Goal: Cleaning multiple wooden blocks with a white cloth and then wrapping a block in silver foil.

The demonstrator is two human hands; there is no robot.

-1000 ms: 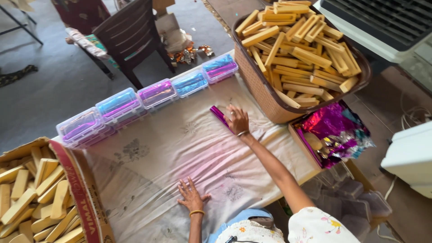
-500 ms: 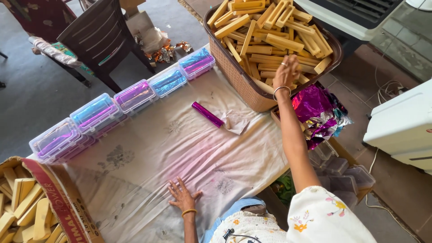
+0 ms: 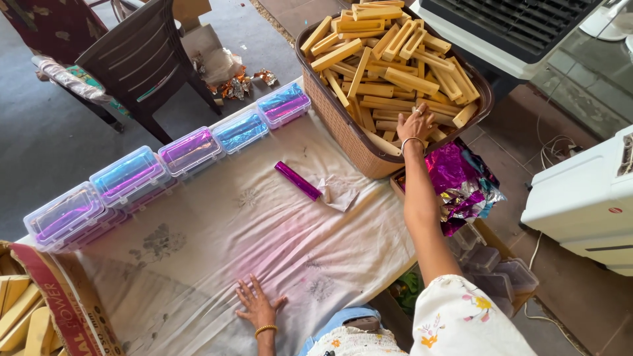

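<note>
A white cloth (image 3: 250,237) covers most of the work surface. At about one o'clock from its middle stands a big brown woven basket (image 3: 343,125) heaped with yellow sticks (image 3: 389,72). The right hand (image 3: 415,124) reaches into the basket's near edge, fingers curled down among the sticks; it seems to be closing on one, though the grasp itself is hidden from this angle. At three o'clock from the cloth's middle, just beside the right forearm, lies a pile of shiny magenta foil (image 3: 461,181). Along the cloth's far edge, from nine o'clock round to twelve, runs a row of clear plastic boxes (image 3: 191,150) holding purple and blue foil. A purple wrapped stick (image 3: 297,180) lies on the cloth at twelve o'clock, touching a crumpled scrap of paper (image 3: 337,192). At six o'clock the left hand (image 3: 256,307) rests flat on the cloth, fingers spread and holding nothing.
</note>
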